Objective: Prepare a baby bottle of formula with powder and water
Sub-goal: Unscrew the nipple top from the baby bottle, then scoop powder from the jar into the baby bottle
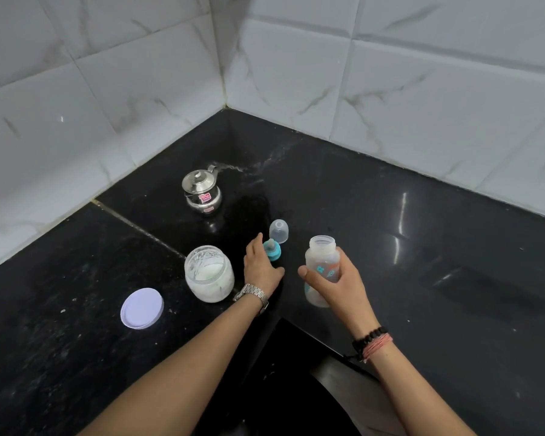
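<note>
Black stone worktop [390,215], set into a tiled corner. Powder jar [209,273] stands open towards the near edge, its white lid [142,308] laid flat beside it, nearer the left edge. Steel kettle [202,191] is kept towards the back corner. Baby bottle [322,262], uncapped, whitish inside, is gripped round the body by the right hand [334,283] close to the near edge. Left hand [260,265]: fingers laid relaxed against the teal nipple ring [272,250]; nothing is seen to be clasped. Clear cap [278,231] stands just behind the ring. Judged: the ring is about to be fitted. Bottle should be held upright, ring seated square, threads turned fully before shaking.
</note>
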